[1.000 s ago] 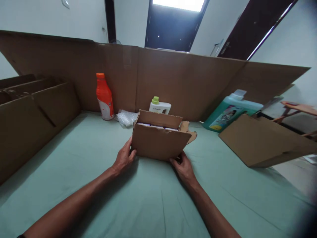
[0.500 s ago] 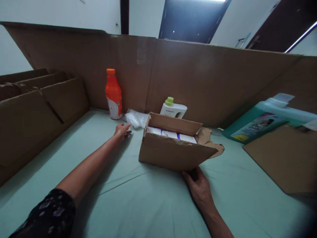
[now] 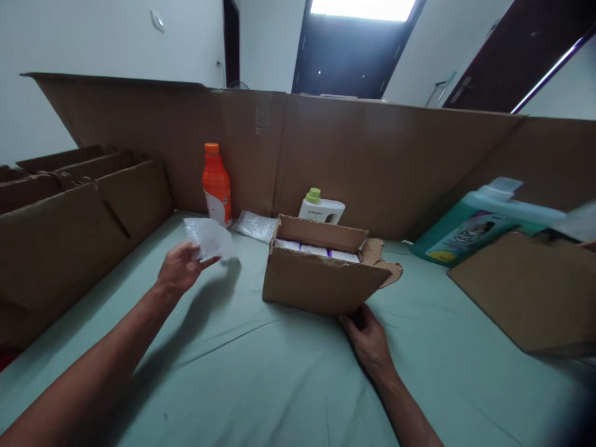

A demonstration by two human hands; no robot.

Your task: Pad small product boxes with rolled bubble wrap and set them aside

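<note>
My left hand (image 3: 180,269) is raised over the cloth on the left, a piece of bubble wrap (image 3: 210,238) pinched in its fingers. At the middle stands an open cardboard box (image 3: 316,287) packed with a row of white packs with purple edges (image 3: 314,250). My right hand (image 3: 369,344) grips the lower near edge of this box; its fingertips are hidden beneath or behind the cardboard. A second bubble wrap sheet (image 3: 255,225) lies flat between the box and an orange bottle (image 3: 217,186).
Behind the box is a white bottle with a green cap (image 3: 321,208). On the right, a large teal jug (image 3: 459,230) leans behind a cardboard piece (image 3: 521,292). A divided cardboard box (image 3: 84,248) stands left. A tall cardboard wall (image 3: 395,167) runs along the back.
My left hand has picked up a piece of bubble wrap and drawn it left and toward me. My right hand stays at the box's lower edge. The view has tilted slightly up.
</note>
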